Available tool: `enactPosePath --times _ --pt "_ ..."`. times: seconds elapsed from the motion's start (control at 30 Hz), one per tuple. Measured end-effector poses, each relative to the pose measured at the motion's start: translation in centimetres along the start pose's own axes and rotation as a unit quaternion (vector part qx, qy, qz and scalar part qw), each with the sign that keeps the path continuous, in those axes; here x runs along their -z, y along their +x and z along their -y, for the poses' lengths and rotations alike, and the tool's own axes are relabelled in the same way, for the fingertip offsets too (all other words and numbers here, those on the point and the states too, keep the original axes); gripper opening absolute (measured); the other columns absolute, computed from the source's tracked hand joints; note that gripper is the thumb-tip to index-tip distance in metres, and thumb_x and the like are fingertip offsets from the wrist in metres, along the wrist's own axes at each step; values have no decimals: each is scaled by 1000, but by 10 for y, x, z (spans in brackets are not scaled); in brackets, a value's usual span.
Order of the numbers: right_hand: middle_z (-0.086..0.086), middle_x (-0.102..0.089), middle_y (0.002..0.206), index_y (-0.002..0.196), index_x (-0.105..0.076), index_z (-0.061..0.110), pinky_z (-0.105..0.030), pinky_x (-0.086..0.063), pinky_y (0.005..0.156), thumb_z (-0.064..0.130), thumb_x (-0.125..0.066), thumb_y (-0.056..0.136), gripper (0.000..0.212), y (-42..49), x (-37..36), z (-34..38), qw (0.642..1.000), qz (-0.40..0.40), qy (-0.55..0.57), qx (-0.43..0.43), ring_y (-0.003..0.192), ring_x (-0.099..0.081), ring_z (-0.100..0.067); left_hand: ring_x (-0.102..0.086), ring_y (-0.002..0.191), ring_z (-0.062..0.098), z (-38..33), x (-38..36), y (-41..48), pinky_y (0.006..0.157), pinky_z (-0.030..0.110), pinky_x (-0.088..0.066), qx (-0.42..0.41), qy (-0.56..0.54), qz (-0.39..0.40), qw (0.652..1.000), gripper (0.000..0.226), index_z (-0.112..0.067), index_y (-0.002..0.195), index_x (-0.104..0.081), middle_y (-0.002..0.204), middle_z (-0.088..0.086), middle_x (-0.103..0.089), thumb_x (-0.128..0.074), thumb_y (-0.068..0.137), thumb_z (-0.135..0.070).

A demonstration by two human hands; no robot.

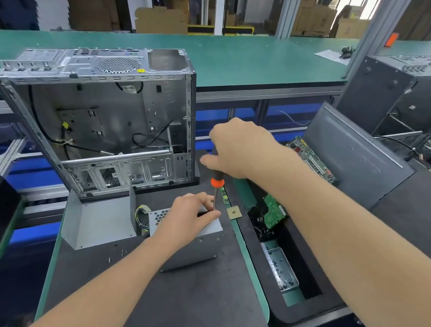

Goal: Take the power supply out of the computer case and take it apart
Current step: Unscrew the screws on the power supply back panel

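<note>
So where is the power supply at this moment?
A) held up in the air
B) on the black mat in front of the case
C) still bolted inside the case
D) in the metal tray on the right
B: the power supply lies on the mat under the left hand, in front of the open case, while the right hand holds a screwdriver to it.
</note>
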State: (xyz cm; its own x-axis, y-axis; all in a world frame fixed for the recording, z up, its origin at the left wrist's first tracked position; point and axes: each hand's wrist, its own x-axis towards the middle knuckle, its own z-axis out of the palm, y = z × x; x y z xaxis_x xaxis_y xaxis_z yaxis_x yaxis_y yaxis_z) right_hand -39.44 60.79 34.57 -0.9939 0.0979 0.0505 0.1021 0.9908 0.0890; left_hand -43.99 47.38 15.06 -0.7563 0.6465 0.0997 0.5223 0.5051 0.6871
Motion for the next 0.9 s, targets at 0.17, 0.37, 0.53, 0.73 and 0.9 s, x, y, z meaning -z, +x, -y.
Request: enactPosePath --times 0.17,0.37,0.53,0.73,0.9 --pt "4 -62 90 90 -68 19 -28 -42 58 -1 -62 83 22 5 15 -14 982 100 -17 162 87 -61 -24 -53 111 -7 -1 1 1 92 22 -42 -11 14 4 1000 16 -36 84 -61 120 -15 -72 -73 93 -41" --pt "2 -58 102 101 -67 21 -35 -51 77 14 -71 81 21 7 10 -16 970 79 51 225 93 -53 -17 -59 127 3 -4 3 2 102 31 -47 2 18 3 1000 19 -34 80 -61 117 -9 -73 -73 93 -42" --pt "1 -44 72 76 -47 15 -34 -40 53 65 -44 99 55 1 -8 7 995 -89 18 30 59 -44 -21 -61 125 7 -4 4 0 102 38 -49 9 9 7 1000 19 -27 83 -65 114 -6 -73 -73 93 -42" --pt "0 -44 68 67 -36 20 -27 -25 47 63 -50 97 55 1 -15 9 994 -89 57 -9 54 -40 -15 -56 128 3 -2 2 1 101 34 -48 -7 6 10 1000 20 -27 84 -64 113 -9 -74 -72 94 -41" --pt "3 -60 80 84 -58 20 -29 -42 54 36 -67 81 18 0 2 -5 988 30 126 83 72 -59 -21 -59 111 7 0 2 1 92 38 -52 -6 25 12 1000 14 -36 82 -56 108 -14 -74 -66 91 -40"
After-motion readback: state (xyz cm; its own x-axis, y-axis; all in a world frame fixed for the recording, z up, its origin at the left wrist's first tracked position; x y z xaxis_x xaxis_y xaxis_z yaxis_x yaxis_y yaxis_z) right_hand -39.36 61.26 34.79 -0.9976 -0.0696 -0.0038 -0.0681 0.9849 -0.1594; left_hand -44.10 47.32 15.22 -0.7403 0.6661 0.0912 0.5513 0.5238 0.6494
